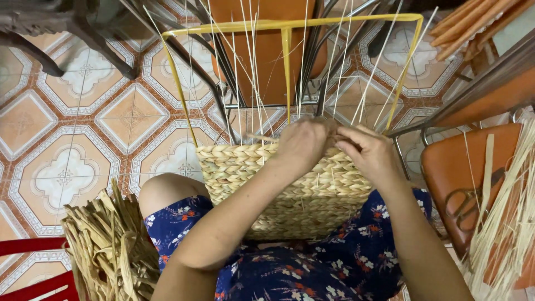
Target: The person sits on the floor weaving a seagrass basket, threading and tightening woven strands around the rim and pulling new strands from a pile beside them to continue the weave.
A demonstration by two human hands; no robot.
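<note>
A half-woven straw basket (267, 173) rests on my lap, built around a yellow wire frame (290, 25). Thin pale upright strands (251, 72) rise from its woven rim. My left hand (304, 142) is closed on the top edge of the weave, gripping a flat fibre strand. My right hand (370, 150) sits right beside it on the rim, fingers pinched on the same weaving strand. The fingertips of both hands are hidden behind the rim.
A bundle of dried flat fibre (111, 251) lies at my lower left. An orange chair seat (462, 167) at right carries scissors (473, 200) and pale straw (512, 223). Metal chair legs (223, 67) and patterned floor tiles (72, 122) lie ahead. A red stool edge (28, 245) shows lower left.
</note>
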